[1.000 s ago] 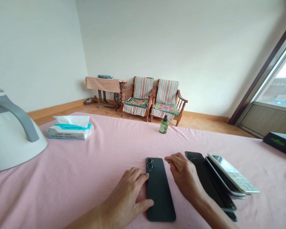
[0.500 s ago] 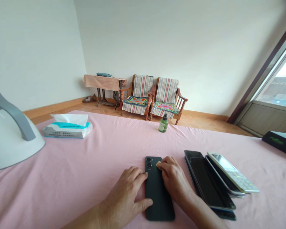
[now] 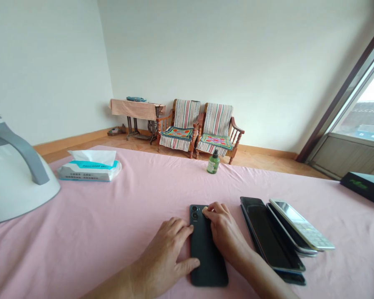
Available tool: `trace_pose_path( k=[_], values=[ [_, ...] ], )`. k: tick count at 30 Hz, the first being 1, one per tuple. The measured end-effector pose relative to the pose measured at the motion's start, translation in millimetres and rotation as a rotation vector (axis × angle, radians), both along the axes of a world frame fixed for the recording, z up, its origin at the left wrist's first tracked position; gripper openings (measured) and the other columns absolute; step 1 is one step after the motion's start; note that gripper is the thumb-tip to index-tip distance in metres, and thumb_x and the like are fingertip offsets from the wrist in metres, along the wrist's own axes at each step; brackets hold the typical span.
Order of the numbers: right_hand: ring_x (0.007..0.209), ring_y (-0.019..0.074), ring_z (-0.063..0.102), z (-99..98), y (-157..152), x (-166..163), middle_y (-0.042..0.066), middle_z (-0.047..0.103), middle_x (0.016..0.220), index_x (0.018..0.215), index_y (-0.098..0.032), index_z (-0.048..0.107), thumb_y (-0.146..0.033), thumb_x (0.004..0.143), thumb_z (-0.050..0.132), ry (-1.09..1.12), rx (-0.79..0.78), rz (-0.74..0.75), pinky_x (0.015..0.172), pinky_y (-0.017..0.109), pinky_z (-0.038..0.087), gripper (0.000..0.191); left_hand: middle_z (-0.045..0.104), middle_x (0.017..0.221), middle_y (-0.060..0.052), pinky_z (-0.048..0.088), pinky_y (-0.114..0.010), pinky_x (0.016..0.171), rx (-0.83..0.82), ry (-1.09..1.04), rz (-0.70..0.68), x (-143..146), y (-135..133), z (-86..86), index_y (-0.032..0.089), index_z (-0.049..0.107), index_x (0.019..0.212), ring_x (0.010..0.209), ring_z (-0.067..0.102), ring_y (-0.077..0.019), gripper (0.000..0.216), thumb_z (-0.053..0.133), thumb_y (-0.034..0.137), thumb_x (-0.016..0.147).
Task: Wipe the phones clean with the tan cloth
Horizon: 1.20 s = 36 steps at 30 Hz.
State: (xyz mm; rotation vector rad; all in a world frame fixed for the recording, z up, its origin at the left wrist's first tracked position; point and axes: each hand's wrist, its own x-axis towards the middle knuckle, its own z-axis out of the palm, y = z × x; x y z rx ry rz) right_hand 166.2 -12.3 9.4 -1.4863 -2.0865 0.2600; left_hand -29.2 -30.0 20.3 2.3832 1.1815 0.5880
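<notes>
Right now the dark phone (image 3: 205, 247) lies on the pink-covered tabletop (image 3: 137, 203), camera side up. At its left edge, the left hand (image 3: 166, 245) steadies it, thumb on the back and set apart from the other fingers, which touch the phone's side higher up. The right hand (image 3: 222, 228) has its fingers pinched on a small tan piece (image 3: 205, 211), pressed to the phone's upper back beside the lenses. To the phone's right sit other stacked phones (image 3: 272, 236); beyond its top stands a green bottle (image 3: 212, 164), and farther left lies a tissue pack (image 3: 89, 172).
</notes>
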Motion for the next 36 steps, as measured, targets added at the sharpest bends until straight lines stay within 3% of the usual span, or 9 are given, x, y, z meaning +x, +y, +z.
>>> trace_pose_path(
  k=[4,9,28,32,36],
  values=[
    [0.088,0.0192,0.052,-2.4,0,-2,0.007,0.059,0.09,0.08,-0.019,0.067,0.004,0.078,0.039,-0.006,-0.017,0.01,0.079,0.028,0.044,0.037,0.059,0.113,-0.008,0.041,-0.044,0.096,0.003,0.015,0.0,0,0,0.2,0.02,0.059,0.12,0.107,0.05,-0.0281,0.053,0.076,0.031,0.072],
    [0.091,0.0206,0.05,-3.0,1,-8,0.008,0.06,0.1,0.095,-0.019,0.067,0.005,0.08,0.036,-0.029,0.029,0.009,0.083,0.03,0.043,0.042,0.058,0.114,-0.008,0.04,-0.043,0.096,0.004,0.023,-0.001,2,2,-0.2,0.018,0.059,0.12,0.108,0.049,-0.0276,0.053,0.076,0.032,0.072],
    [0.092,0.0205,0.05,-2.7,2,-13,0.007,0.06,0.097,0.097,-0.02,0.068,0.006,0.079,0.038,-0.015,0.043,-0.003,0.083,0.03,0.042,0.043,0.059,0.113,-0.007,0.041,-0.042,0.096,0.004,0.018,0.002,1,-1,0.8,0.018,0.059,0.119,0.107,0.05,-0.0275,0.051,0.076,0.03,0.072],
    [0.088,0.0203,0.051,-3.1,-1,-13,0.007,0.06,0.092,0.089,-0.019,0.068,0.005,0.079,0.039,-0.026,0.038,-0.007,0.081,0.03,0.042,0.039,0.059,0.114,-0.008,0.041,-0.042,0.096,0.003,0.014,0.003,1,0,2.2,0.019,0.059,0.119,0.108,0.05,-0.0279,0.051,0.076,0.03,0.072],
    [0.095,0.021,0.051,-4.7,0,-13,0.007,0.061,0.101,0.1,-0.021,0.067,0.004,0.08,0.04,0.002,0.037,0.013,0.085,0.031,0.041,0.042,0.059,0.113,-0.008,0.041,-0.042,0.096,-0.007,0.016,0.001,1,0,2.5,0.019,0.06,0.118,0.107,0.05,-0.0276,0.05,0.075,0.031,0.072]
  ],
)
